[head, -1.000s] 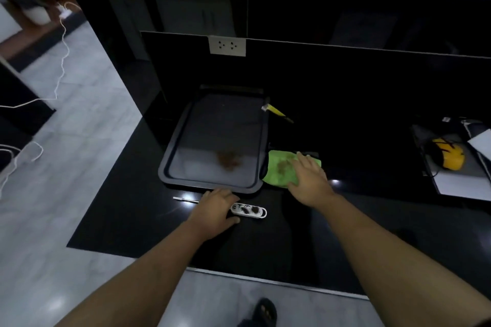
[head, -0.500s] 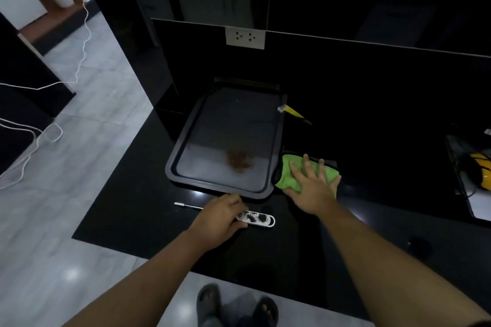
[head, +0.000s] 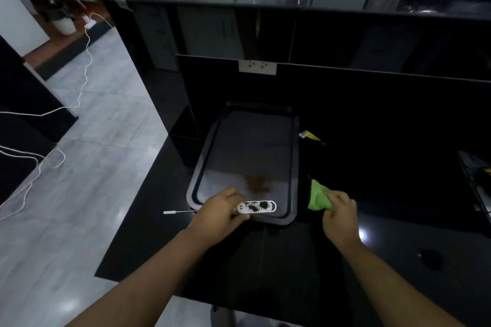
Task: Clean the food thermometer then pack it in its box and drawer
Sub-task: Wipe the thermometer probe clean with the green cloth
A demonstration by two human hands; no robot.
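Two smears soil the thermometer (head: 256, 206) the left hand (head: 218, 216) grips over the near edge of the tray (head: 293, 167); the right hand (head: 338, 216) clutches the cloth (head: 317, 195). Hard wiping may bend the seemingly thin probe (head: 178, 211).

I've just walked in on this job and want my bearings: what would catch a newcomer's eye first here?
The white food thermometer, smeared with dark food, is gripped by the left hand over the near edge of the dark tray. Just to its right, the right hand clutches a bright green cloth. A brown stain marks the near part of the tray.
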